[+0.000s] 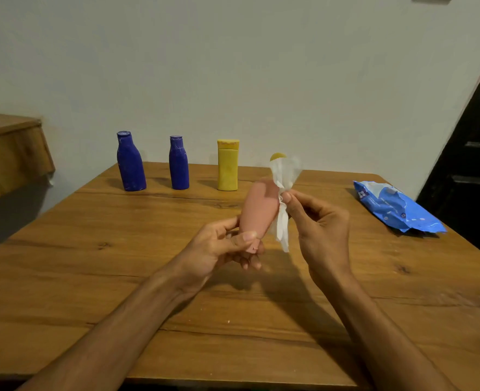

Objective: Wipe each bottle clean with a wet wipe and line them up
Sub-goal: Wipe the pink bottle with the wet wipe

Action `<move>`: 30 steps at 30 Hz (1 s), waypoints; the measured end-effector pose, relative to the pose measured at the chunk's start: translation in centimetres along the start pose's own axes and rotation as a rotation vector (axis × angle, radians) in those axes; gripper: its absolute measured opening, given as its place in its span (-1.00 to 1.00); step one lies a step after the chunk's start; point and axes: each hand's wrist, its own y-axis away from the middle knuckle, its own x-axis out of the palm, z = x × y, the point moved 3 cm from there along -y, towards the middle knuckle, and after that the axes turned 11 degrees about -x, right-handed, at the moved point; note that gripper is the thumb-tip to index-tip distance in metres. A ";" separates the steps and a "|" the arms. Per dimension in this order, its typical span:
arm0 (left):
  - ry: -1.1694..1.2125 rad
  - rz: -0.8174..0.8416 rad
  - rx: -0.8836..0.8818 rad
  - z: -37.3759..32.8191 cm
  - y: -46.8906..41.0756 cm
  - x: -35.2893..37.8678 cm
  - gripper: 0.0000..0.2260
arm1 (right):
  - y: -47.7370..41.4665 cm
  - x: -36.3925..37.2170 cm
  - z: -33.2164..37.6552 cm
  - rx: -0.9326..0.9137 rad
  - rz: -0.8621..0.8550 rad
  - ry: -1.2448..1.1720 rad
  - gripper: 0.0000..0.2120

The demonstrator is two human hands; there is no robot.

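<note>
My left hand (227, 249) grips the narrow lower end of a pink bottle (258, 210), held tilted above the wooden table (120, 263). My right hand (317, 221) pinches a white wet wipe (282, 193) against the bottle's right side. The wipe's top fans out over the bottle's upper end, and a yellowish round top (277, 156) shows above it. Along the table's far edge stand two blue bottles (130, 162) (179, 163) and a yellow bottle (228, 165), upright and spaced apart in a row.
A blue wet-wipe pack (394, 207) lies on the table at the right. A wooden shelf (10, 148) juts from the wall at the left. A dark door or cabinet (475, 142) stands at the right edge.
</note>
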 end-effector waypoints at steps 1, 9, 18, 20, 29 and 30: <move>0.038 0.011 -0.005 0.0 0.0 0.0 -0.65 | 0.0 0.1 0.1 0.034 0.031 -0.044 -0.85; 0.276 -0.014 -0.030 -0.4 0.0 0.5 -0.65 | 0.9 0.9 0.2 0.037 0.204 -0.041 -0.83; 0.427 -0.110 -0.037 -0.1 -0.3 0.3 -0.64 | 1.2 1.4 0.1 -0.164 0.422 0.193 -0.88; 0.485 -0.143 -0.064 -0.1 -0.2 0.1 -0.60 | 1.2 1.4 0.1 -0.181 0.470 0.239 -0.85; 0.590 -0.131 -0.149 -0.3 -0.2 0.0 -0.65 | 0.5 0.0 -0.1 -0.036 0.138 0.117 -0.86; 0.594 -0.138 -0.153 -0.2 -0.2 0.1 -0.65 | 0.5 0.0 0.0 -0.037 0.139 0.125 -0.86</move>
